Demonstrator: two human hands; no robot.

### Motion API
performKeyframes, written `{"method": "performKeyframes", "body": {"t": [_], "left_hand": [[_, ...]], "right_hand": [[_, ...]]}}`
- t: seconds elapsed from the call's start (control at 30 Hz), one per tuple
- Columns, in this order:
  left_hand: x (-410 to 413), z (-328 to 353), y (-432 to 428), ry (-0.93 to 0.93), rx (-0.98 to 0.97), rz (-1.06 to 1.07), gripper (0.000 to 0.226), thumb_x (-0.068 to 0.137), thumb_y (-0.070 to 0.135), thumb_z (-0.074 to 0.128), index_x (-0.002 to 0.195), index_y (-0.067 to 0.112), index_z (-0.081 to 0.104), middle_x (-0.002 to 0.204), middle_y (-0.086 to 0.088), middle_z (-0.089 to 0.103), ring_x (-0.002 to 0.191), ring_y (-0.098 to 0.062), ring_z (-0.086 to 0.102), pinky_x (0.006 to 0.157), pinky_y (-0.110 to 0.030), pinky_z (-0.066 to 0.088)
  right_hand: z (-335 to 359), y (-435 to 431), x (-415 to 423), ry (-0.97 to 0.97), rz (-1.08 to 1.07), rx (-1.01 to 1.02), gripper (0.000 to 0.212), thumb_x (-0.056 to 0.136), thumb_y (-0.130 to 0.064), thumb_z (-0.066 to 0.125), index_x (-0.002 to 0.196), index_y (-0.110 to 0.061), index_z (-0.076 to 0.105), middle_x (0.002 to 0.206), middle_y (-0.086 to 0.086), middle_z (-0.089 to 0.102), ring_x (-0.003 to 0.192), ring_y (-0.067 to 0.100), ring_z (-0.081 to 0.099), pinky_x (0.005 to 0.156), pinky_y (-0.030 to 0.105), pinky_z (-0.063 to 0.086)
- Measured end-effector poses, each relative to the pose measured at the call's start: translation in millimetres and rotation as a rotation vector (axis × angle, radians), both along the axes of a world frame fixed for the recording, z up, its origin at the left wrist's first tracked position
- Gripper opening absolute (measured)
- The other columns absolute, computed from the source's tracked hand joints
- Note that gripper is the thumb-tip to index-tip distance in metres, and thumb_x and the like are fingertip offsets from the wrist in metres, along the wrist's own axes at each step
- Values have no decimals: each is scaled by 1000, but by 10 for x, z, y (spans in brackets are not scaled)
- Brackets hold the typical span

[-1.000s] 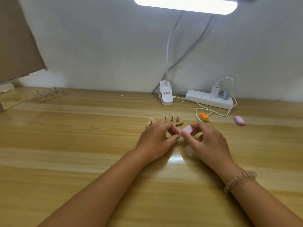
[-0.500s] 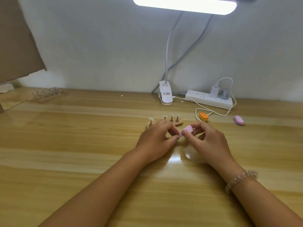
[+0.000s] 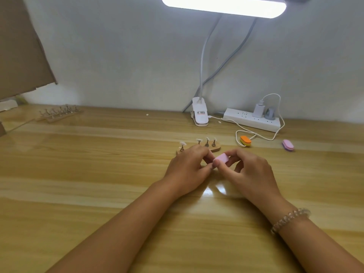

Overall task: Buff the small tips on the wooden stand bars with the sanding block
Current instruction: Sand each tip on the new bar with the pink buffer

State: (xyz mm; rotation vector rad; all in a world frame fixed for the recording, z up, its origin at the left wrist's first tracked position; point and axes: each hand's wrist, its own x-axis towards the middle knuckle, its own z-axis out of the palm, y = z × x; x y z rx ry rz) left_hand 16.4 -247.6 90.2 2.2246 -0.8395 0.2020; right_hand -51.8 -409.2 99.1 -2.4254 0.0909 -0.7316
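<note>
Right hand (image 3: 250, 174) pinches a small rounded pink sanding block (image 3: 221, 159) between thumb and fingertips, held just above the light wooden worktop (image 3: 98, 174) at its middle. Left hand (image 3: 189, 168) is knuckles up with fingers curled, and its thumb and forefinger tips meet right against the block's left end. Whatever is between them is hidden, so I cannot tell if it holds anything.

Short rounded wooden stand bar (image 3: 215, 148) lies just behind the left hand, partly covered by it. Four small pegs with pale tips (image 3: 199, 140) stand upright on it.

Clear bead bracelet (image 3: 289, 217) on the right wrist.

More wooden stand bars with pegs (image 3: 59, 113) sit near the back-left corner. White clip lamp base (image 3: 200, 115) is at the back edge, centre, with the lit lamp bar (image 3: 222, 4) overhead. White power strip (image 3: 254, 120) with plugs lies along the back edge to the right. Near it, toward the right edge, are an orange and yellow oval block (image 3: 245, 140) touching a white cable and a purple oval block (image 3: 288, 144). Brown cardboard sheet (image 3: 19, 46) leans at the far left.
</note>
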Motion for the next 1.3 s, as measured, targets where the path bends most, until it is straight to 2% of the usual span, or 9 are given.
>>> {"method": "performKeyframes", "body": {"t": [0.13, 0.3, 0.47, 0.57, 0.67, 0.8, 1.0, 1.13, 1.3], "left_hand": [[-5, 5, -2, -16, -50, 5, 8, 92, 29, 65, 89, 35, 61, 97, 15, 62, 70, 1, 52, 75, -34, 48], [62, 103, -4, -87, -356, 182, 13, 91, 18, 67, 88, 30, 65, 92, 12, 67, 77, -6, 63, 74, -38, 54], [357, 268, 87, 58, -549, 333, 18, 90, 19, 70, 81, 33, 63, 81, 18, 67, 77, 1, 62, 79, -39, 57], [472, 295, 71, 128, -534, 340, 17, 90, 20, 70, 81, 32, 63, 84, 16, 68, 83, -4, 65, 85, -35, 57], [490, 213, 35, 168, -543, 336, 15, 89, 19, 71, 81, 29, 64, 85, 14, 69, 83, -3, 65, 81, -28, 53], [434, 100, 11, 164, -439, 304, 16, 89, 18, 70, 80, 30, 64, 90, 12, 71, 91, -11, 66, 85, -37, 55], [370, 89, 31, 101, -268, 303, 6, 86, 22, 70, 83, 26, 67, 87, 12, 70, 88, -15, 61, 90, -43, 49], [379, 86, 47, 115, -226, 351, 10, 85, 23, 69, 83, 30, 62, 87, 14, 69, 92, -14, 60, 92, -43, 48], [384, 63, 39, 118, -172, 359, 23, 82, 23, 69, 94, 34, 53, 83, 15, 66, 94, -11, 58, 91, -38, 46]], "right_hand": [[22, -8, 17, 8, -50, 51, 28, 75, -53, 70, 89, -29, 70, 70, -20, 64, 64, 1, 59, 71, 32, 46], [33, -148, 17, 55, -65, 277, 28, 80, -54, 66, 90, -29, 72, 80, -13, 70, 79, 12, 64, 77, 42, 55], [33, -22, -9, 82, -1, 105, 26, 79, -56, 67, 89, -32, 68, 74, -20, 65, 65, 0, 58, 75, 34, 47], [39, 8, -9, 90, 29, 50, 24, 80, -54, 68, 90, -32, 65, 73, -20, 64, 65, 0, 58, 81, 41, 49], [54, -15, 2, 91, 33, 83, 23, 80, -54, 69, 87, -32, 66, 73, -21, 64, 65, 2, 59, 83, 44, 49], [59, -20, 8, 98, 38, 108, 22, 79, -54, 69, 84, -33, 65, 72, -21, 64, 70, 1, 59, 83, 44, 49], [65, 25, -13, 109, 48, 69, 24, 78, -55, 68, 84, -31, 65, 69, -22, 63, 68, 1, 59, 83, 44, 49], [68, 27, -27, 107, 47, 72, 22, 79, -53, 68, 84, -32, 65, 69, -22, 63, 72, -2, 59, 83, 44, 49], [74, 36, -38, 114, 54, 57, 21, 80, -52, 69, 86, -32, 65, 71, -23, 63, 73, -2, 59, 83, 44, 49]]}}
